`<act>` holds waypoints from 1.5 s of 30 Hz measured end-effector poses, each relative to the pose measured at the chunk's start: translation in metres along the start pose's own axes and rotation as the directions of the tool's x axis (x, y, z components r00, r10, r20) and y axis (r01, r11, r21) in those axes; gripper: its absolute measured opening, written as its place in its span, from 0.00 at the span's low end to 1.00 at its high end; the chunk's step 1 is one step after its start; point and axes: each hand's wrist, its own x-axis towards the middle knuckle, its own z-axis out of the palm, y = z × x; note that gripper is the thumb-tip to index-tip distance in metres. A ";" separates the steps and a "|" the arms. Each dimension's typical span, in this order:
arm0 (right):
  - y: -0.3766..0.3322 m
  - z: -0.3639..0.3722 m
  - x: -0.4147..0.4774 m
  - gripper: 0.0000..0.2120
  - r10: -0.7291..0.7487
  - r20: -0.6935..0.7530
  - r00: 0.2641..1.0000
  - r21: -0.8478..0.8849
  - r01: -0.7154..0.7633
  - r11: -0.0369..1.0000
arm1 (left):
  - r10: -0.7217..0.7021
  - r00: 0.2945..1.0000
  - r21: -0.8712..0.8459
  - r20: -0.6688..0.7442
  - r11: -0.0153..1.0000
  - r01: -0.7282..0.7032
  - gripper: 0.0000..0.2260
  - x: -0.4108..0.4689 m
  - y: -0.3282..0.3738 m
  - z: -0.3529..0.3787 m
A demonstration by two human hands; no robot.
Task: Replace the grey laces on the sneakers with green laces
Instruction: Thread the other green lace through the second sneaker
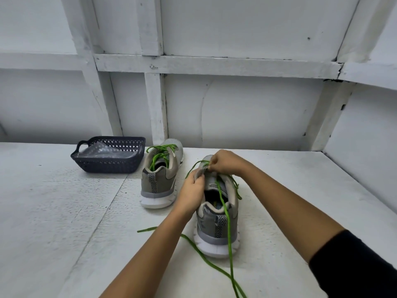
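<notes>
Two grey sneakers stand on the white table, heels toward me. The left sneaker (160, 179) carries a green lace (160, 155) bunched in its opening. The right sneaker (217, 224) is partly threaded with a second green lace (227, 229), whose long ends trail over the heel and across the table toward me. My left hand (191, 192) grips the right sneaker's tongue and left eyelet edge. My right hand (225, 162) pinches the green lace at the eyelets near the toe.
A dark blue perforated basket (111, 166) with a clear plastic bag inside sits at the back left beside the left sneaker. A white panelled wall rises right behind the table. Bare table surface (64, 211) lies to the left.
</notes>
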 end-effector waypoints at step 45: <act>-0.005 -0.021 -0.068 0.13 -0.222 -0.023 0.975 0.500 0.204 0.842 | 0.009 1.000 0.070 -0.010 0.997 -0.008 0.13 0.004 -0.009 0.001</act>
